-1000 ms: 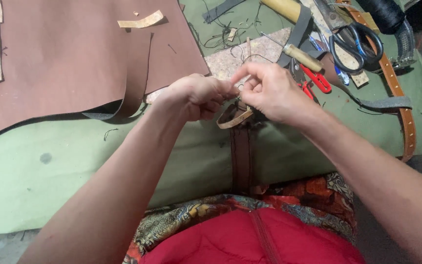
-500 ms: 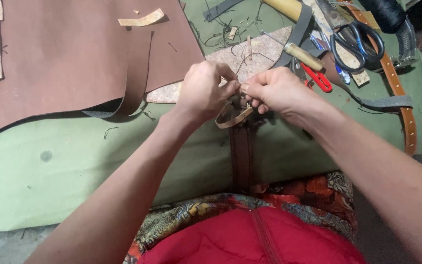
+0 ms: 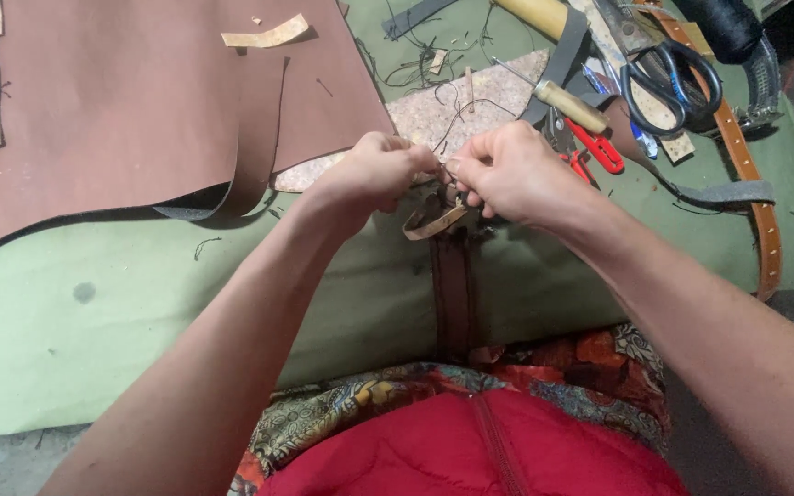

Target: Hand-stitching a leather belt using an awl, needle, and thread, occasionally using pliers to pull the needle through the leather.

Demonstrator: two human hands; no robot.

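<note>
Both hands meet mid-worktop — left hand (image 3: 374, 174) and right hand (image 3: 507, 174), fingers pinching a brown leather strap (image 3: 452, 285) at its looped end — black scissors (image 3: 668, 87) far right.

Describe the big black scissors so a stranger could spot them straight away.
Start at the green cloth covering the work surface and look to its far right corner, beyond the right hand. There, beside the tan strap, lie the black scissors. Their large black loop handles set them apart from the smaller red-handled cutters and the wooden-handled tool nearby.
</note>
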